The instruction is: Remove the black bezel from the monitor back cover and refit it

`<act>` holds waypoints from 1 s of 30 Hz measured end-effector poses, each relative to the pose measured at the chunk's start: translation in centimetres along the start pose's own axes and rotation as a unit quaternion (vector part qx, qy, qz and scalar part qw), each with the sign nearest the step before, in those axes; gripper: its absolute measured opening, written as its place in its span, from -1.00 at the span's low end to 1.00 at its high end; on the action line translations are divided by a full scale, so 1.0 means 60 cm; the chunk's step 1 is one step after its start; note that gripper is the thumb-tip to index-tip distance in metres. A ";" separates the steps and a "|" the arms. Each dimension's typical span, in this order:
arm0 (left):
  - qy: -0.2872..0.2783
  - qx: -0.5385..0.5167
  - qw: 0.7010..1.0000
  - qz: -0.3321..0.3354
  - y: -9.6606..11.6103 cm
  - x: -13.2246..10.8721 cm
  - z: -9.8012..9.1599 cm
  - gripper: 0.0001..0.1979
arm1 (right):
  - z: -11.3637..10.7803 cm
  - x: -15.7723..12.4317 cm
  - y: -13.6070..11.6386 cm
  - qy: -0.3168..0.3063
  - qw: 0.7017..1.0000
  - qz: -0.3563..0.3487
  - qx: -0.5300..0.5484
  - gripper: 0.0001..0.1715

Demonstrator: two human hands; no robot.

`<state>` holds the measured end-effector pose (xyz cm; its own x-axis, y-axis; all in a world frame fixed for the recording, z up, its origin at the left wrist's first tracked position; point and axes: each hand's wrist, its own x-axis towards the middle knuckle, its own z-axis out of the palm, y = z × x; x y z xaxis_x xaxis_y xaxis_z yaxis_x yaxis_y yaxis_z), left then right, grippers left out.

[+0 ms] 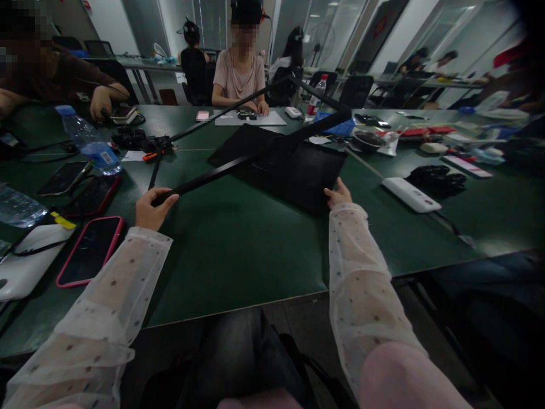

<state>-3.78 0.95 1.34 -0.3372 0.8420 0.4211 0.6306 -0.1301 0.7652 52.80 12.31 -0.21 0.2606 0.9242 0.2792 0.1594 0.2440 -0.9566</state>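
My left hand (152, 209) is closed round the near end of a long thin black rod (221, 173) that runs up and right over the green table (238, 250). My right hand (338, 196) grips the near right edge of a flat black fabric piece (293, 165) lying on the table. A second black rod (230, 108) rises from the left toward a joint near the far side, and another one slants down to the fabric. Both my sleeves are sheer white with small dots.
To my left lie a pink-cased phone (90, 250), more phones (63, 177), water bottles (87, 139) and a white pouch (25, 267). A white power bank (411, 195) and black gloves (436, 179) lie right. A person (239, 71) sits opposite; another person's hand (102, 99) rests far left.
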 end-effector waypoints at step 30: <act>-0.155 0.203 0.958 0.129 0.023 -0.023 -0.002 -0.63 | 0.039 0.026 0.009 -0.018 0.983 -0.092 -0.159 -0.48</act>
<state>-2.51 -0.45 1.88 0.0515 0.9323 0.3579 0.9062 -0.1943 0.3756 51.06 14.56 -0.50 0.1676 0.8840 0.4365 0.4914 0.3090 -0.8143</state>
